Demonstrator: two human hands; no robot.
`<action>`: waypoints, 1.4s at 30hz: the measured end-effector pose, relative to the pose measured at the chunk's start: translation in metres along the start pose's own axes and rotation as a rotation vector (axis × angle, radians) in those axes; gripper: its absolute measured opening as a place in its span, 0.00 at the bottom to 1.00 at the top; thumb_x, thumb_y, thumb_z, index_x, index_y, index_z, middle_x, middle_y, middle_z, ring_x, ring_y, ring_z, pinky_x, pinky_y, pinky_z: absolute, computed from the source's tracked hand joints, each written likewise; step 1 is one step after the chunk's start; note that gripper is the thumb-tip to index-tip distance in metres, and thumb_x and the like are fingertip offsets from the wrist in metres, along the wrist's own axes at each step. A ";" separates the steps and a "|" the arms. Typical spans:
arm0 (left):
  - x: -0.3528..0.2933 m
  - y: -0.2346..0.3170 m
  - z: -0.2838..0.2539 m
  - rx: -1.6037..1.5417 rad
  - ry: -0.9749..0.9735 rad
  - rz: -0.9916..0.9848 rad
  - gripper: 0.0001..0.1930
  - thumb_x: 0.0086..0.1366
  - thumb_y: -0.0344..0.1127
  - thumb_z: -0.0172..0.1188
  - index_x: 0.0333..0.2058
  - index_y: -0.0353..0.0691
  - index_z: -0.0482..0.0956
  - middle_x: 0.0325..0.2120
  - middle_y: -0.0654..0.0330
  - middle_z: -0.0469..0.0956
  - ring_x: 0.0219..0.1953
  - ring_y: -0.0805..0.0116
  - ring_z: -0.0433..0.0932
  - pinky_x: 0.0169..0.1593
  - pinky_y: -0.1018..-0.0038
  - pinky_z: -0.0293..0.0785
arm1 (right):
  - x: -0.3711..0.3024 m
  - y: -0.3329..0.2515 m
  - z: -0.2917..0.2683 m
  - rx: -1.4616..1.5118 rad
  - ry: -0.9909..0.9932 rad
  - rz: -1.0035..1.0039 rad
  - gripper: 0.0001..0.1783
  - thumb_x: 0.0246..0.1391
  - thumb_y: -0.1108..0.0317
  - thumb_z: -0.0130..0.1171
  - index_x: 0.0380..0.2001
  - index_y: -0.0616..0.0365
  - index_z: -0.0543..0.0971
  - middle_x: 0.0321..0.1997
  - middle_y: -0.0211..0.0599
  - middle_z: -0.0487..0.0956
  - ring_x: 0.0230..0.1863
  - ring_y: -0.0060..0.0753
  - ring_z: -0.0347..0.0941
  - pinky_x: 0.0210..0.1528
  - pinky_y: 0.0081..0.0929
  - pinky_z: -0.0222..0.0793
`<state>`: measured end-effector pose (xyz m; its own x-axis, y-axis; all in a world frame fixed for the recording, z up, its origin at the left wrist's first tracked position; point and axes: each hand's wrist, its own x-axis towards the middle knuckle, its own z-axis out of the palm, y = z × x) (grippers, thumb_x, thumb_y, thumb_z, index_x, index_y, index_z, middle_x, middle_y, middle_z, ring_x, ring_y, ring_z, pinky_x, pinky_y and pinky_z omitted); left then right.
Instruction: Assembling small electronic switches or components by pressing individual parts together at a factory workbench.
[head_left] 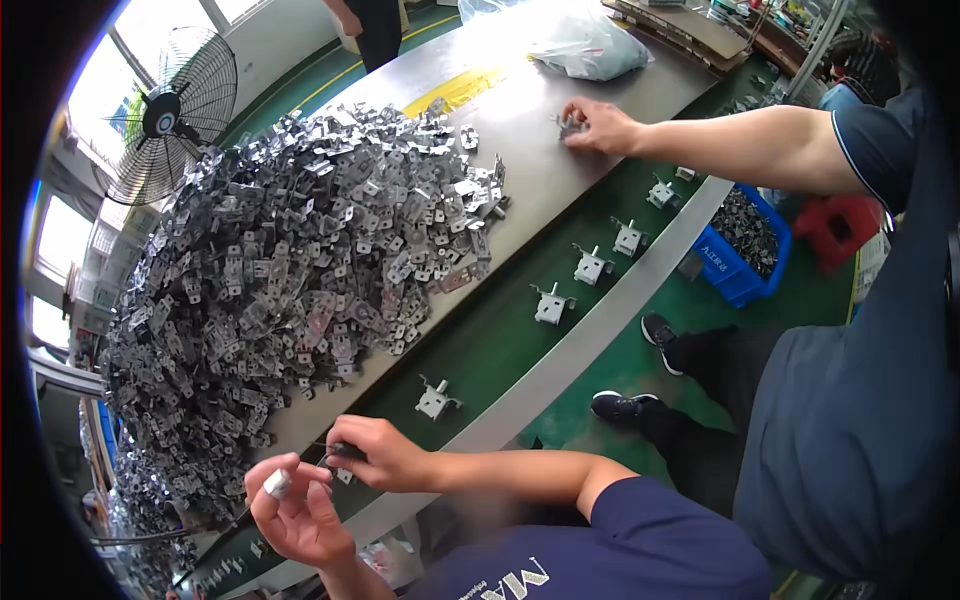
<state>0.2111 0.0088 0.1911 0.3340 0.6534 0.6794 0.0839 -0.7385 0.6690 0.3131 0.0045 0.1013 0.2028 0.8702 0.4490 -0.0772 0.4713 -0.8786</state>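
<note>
At the lower left, my left hand (298,515) is raised with its fingers loosely curled and apart. A white wrap or small white piece (277,484) shows at one of its fingers; I cannot tell which. Close beside it, my right hand (385,455) is closed on a small dark piece (347,450), mostly covered by the fingers. A thin dark end sticks out toward my left hand. Both hands are over the near edge of the green belt (480,375). A silvery metal bracket with a shaft (434,399) lies on the belt just beyond my right hand.
A large heap of metal brackets (290,250) covers the steel table (540,180). More brackets (590,265) stand spaced along the belt. At right, a co-worker's hand (605,128) holds a metal part. A blue bin of parts (740,235) stands beyond the pale rail (600,340).
</note>
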 end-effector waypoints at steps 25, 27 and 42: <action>0.037 -0.044 0.275 0.138 -0.995 -0.337 0.24 0.45 0.24 0.58 0.43 0.33 0.63 0.34 0.46 0.72 0.38 0.49 0.74 0.42 0.65 0.71 | -0.015 0.031 -0.088 -0.116 0.048 0.200 0.11 0.49 0.66 0.59 0.31 0.62 0.72 0.29 0.38 0.72 0.28 0.33 0.70 0.30 0.27 0.66; 0.031 -0.043 0.271 0.108 -0.937 -0.258 0.25 0.43 0.19 0.55 0.44 0.34 0.61 0.32 0.48 0.73 0.37 0.51 0.74 0.40 0.66 0.71 | -0.018 0.037 -0.082 -0.068 0.030 0.120 0.11 0.50 0.66 0.58 0.31 0.62 0.71 0.29 0.39 0.71 0.29 0.35 0.69 0.30 0.29 0.65; 0.027 -0.029 0.264 0.256 -1.043 -0.134 0.25 0.46 0.24 0.59 0.46 0.33 0.65 0.38 0.47 0.72 0.45 0.49 0.70 0.48 0.62 0.67 | -0.020 0.025 -0.079 -0.075 0.055 0.066 0.10 0.49 0.66 0.58 0.28 0.63 0.74 0.27 0.41 0.73 0.27 0.36 0.72 0.28 0.28 0.68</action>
<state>0.4651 0.0034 0.1104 0.9316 0.3572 -0.0669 0.3324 -0.7632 0.5541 0.3842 -0.0124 0.0581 0.2535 0.8886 0.3823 -0.0188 0.3996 -0.9165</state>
